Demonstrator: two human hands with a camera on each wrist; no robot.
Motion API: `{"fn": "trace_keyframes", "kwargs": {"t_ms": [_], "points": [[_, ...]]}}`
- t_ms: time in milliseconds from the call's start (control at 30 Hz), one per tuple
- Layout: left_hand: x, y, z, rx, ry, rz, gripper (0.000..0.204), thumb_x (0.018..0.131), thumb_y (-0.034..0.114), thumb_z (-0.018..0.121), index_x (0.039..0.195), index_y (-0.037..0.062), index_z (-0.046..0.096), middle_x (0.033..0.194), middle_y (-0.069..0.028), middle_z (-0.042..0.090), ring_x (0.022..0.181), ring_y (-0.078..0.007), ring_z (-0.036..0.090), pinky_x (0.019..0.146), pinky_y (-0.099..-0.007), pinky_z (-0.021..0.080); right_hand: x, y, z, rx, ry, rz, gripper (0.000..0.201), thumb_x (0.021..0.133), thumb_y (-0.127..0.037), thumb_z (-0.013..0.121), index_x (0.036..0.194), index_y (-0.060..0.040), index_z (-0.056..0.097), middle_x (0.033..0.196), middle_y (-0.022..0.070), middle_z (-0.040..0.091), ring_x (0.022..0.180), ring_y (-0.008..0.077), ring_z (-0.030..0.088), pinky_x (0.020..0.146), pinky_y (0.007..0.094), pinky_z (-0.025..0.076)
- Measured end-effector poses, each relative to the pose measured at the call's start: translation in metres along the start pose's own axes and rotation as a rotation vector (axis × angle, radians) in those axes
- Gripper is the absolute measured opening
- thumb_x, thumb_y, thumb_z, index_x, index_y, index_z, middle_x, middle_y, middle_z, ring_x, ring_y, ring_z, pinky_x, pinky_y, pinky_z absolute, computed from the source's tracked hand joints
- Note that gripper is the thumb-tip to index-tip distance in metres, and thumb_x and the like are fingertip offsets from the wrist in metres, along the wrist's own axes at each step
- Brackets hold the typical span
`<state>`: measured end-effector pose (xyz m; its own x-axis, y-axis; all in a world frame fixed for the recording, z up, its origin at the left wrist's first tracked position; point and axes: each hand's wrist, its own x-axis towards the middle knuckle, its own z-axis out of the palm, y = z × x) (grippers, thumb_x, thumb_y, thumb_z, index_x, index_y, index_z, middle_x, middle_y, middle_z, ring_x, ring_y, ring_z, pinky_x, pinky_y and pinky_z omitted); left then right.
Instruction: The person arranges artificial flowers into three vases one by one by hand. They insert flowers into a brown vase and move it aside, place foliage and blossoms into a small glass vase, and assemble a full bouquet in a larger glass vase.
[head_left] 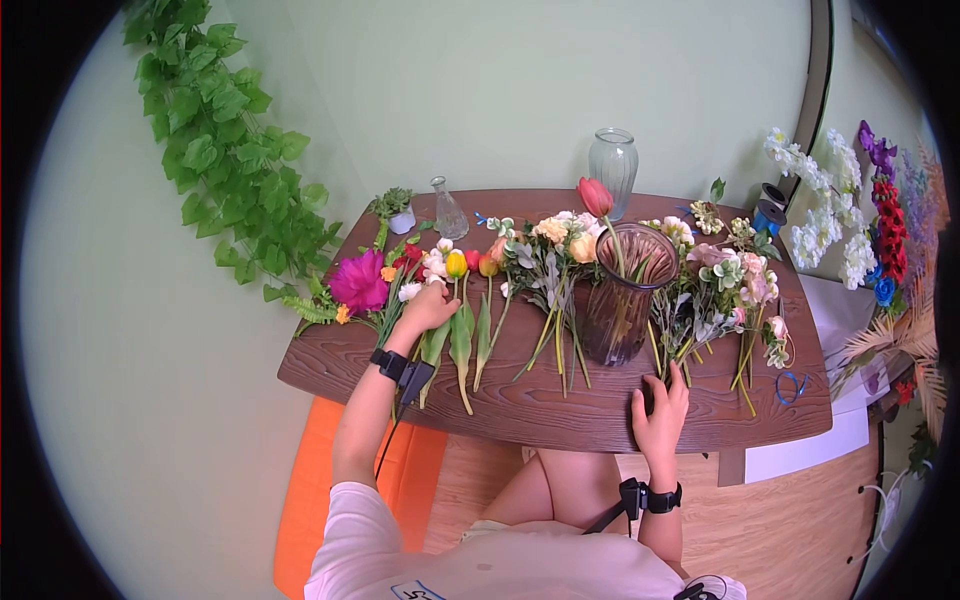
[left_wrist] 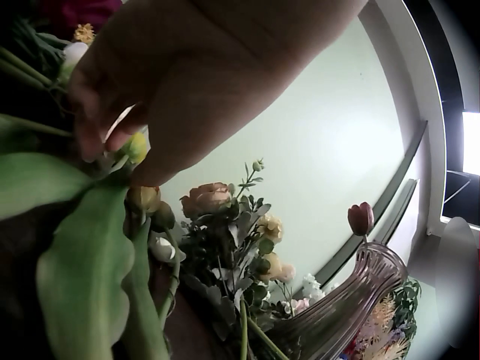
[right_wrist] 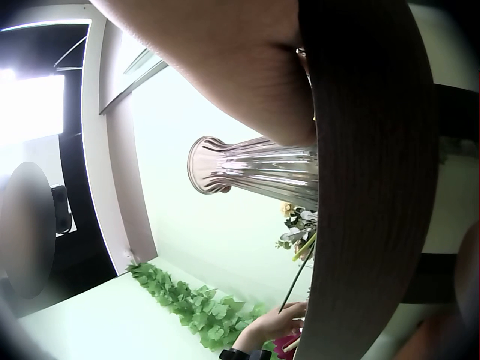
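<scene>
In the head view the left hand (head_left: 430,307) is over the stems just below a yellow tulip (head_left: 456,264). The left wrist view has the left hand (left_wrist: 161,90) with thumb and fingers bent around the yellow tulip (left_wrist: 137,148), pinching it near the base of its bloom; broad green leaves (left_wrist: 86,270) hang beneath. The right hand (head_left: 662,410) rests at the table's front edge, fingers loosely bent, holding nothing visible. Beyond it stands a ribbed purplish vase (head_left: 615,320) with one pink-red tulip (head_left: 595,197) inside. In the right wrist view that hand's fingers are hidden.
Peach and cream flowers (head_left: 583,247) lie left of the vase, pink ones (head_left: 757,285) right of it. A magenta bloom (head_left: 358,282) lies at the left. Behind are a clear vase (head_left: 613,165), a small glass bottle (head_left: 449,215) and a potted plant (head_left: 400,215). Blue ribbon (head_left: 791,388) lies right.
</scene>
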<state>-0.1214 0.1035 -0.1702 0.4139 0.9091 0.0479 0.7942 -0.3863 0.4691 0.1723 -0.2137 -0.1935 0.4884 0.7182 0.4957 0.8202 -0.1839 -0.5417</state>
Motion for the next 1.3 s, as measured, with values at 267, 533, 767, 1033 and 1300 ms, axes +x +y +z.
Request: {"fn": "trace_keyframes", "kwargs": {"t_ms": [267,533,767,1033,1300], "points": [[0.025,-0.021,0.02,-0.314,0.019,0.1,0.024,0.084,0.026,0.056,0.079,0.0043,0.064,0.063,-0.0015,0.056,0.051,-0.0117,0.049,0.051,-0.0282,0.042,-0.001,0.0,0.001,-0.011,0.0,0.012,0.027,0.077,-0.016,0.059,0.1,-0.0033,0.058,0.13,0.0212,0.038,0.115,0.0378,0.038,0.097,0.0444,0.029],[-0.008,0.048,-0.064,-0.818,0.073,0.073,0.027,0.091,0.025,0.047,0.085,0.0042,0.064,0.061,0.0025,0.053,0.045,-0.0026,0.042,0.041,-0.0177,0.033,0.0,-0.003,0.001,0.027,0.019,0.03,0.026,0.077,-0.014,0.059,0.1,-0.003,0.058,0.131,0.0217,0.036,0.117,0.0375,0.035,0.098,0.0442,0.028],[-0.055,0.12,-0.116,-0.973,0.238,0.297,0.028,0.095,0.025,0.042,0.092,0.0018,0.058,0.067,0.0026,0.052,0.049,-0.0013,0.041,0.044,-0.015,0.034,0.021,-0.031,-0.034,0.18,0.143,0.025,0.02,0.079,-0.005,0.055,0.098,-0.0016,0.058,0.126,0.0185,0.042,0.115,0.0331,0.038,0.096,0.0401,0.031],[-0.111,0.234,-0.078,-0.852,-0.312,0.596,0.023,0.094,0.02,0.043,0.09,0.0047,0.06,0.071,0.0025,0.056,0.06,-0.0031,0.049,0.052,-0.0183,0.04,0.074,-0.11,-0.1,0.774,-0.192,-0.171,0.021,0.081,-0.001,0.054,0.102,0.0005,0.06,0.106,0.011,0.056,0.075,0.0095,0.053,0.069,0.0231,0.044],[-0.117,0.273,-0.048,-0.869,-0.506,0.762,0.022,0.093,0.018,0.044,0.09,0.0006,0.058,0.068,0.0008,0.056,0.058,-0.0056,0.048,0.051,-0.0226,0.039,0.101,-0.102,-0.118,1.22,-0.469,-0.224,0.017,0.087,-0.005,0.053,0.098,0.0049,0.06,0.107,0.015,0.058,0.071,0.0132,0.059,0.062,0.0239,0.047]]}}
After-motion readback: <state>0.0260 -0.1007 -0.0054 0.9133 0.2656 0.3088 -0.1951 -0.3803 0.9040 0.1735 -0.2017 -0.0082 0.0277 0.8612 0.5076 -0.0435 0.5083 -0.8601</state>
